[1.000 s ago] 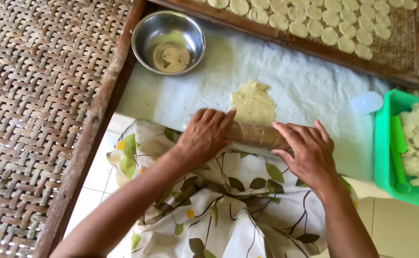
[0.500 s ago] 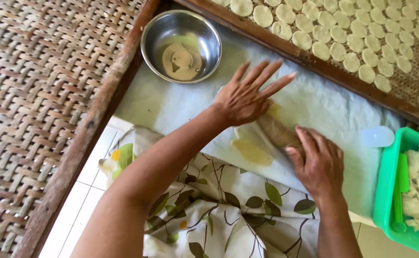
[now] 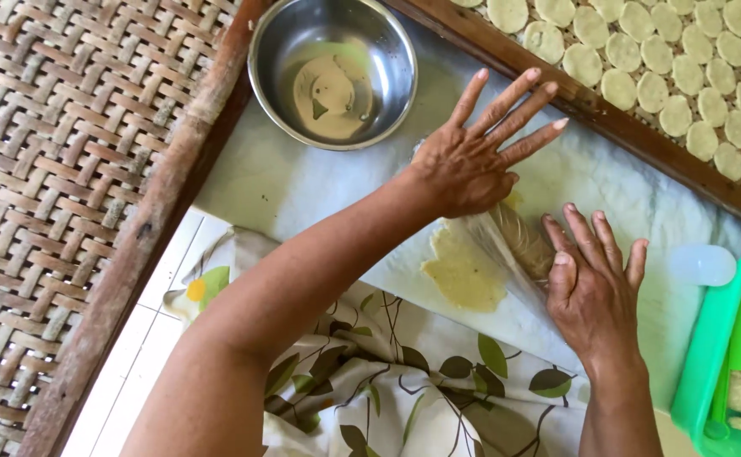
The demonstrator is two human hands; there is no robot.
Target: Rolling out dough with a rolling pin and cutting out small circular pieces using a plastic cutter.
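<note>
Both hands are pressing flat, fingers spread and grasping nothing: the left hand [image 3: 463,161] and right hand [image 3: 595,292] are lying on a plastic-wrapped rolling pin [image 3: 518,237], which has travelled forward off the dough sheet [image 3: 463,275] since a second ago. That sheet is now lying exposed and thinner on the white cloth [image 3: 303,182], near the steel bowl [image 3: 332,72].

We see no labels, signs or screens here. The nearest thing to a package is the clear plastic wrap [image 3: 506,241] around our rolling pin: a thin, see-through sleeve, lying just below and right of the steel bowl [image 3: 333,72]. We cannot tell whether anything is printed on it.
</note>
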